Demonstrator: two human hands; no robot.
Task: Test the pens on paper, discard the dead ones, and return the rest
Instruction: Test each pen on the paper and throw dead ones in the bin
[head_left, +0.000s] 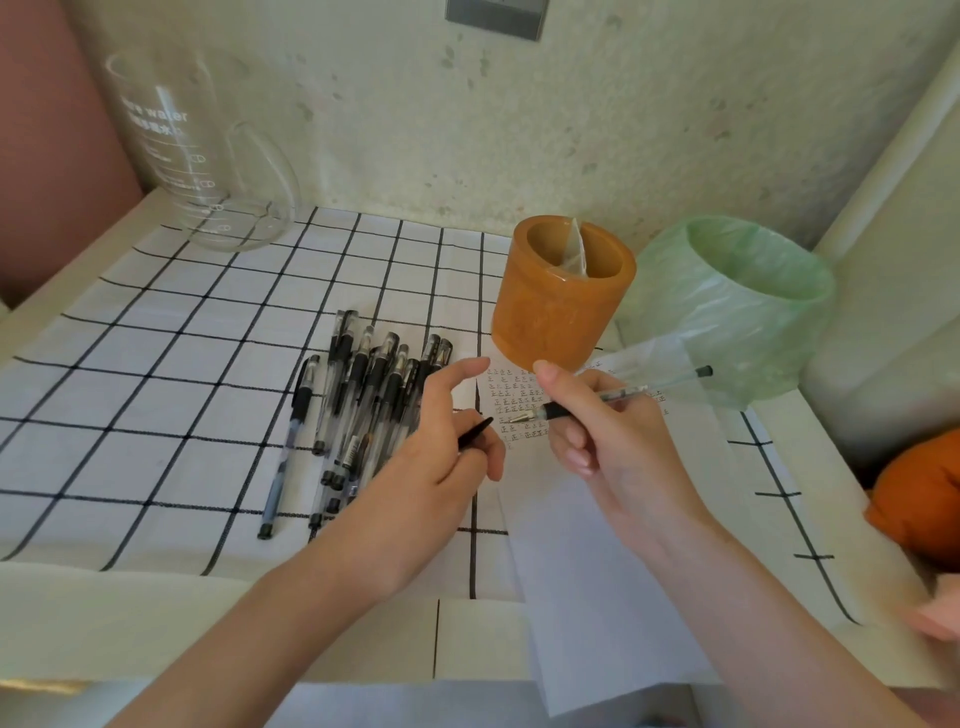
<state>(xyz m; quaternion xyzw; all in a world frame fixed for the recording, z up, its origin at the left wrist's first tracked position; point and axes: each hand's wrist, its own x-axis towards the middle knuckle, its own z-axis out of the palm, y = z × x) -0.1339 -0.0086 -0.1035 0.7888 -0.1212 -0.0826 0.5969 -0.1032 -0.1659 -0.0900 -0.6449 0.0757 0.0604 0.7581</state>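
Checked cloth (156, 389) lies under the orange pen pot (550, 312). White paper (597, 571) w/ rows of test marks runs from pot's base toward the viewer. Green-bagged bin (753, 322) just R of pot; glass jug (208, 171) far L, by the wall. Pile of pens (363, 405) L of pot, on cloth. In front of pot, R hand (618, 441) grips an uncapped pen (623, 393) above the marks, tip pointing L. L hand (441, 467) pinches a black cap (475, 433), index finger straight.

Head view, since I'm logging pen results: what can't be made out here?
All head view.
Holder bottom: hidden by its own wall.
Bin contents: hidden by its rim.
Paper marks: too small to read, partly behind right hand.
Black piece in left hand: mostly covered by fingers.
Orange thing: cut by right edge.
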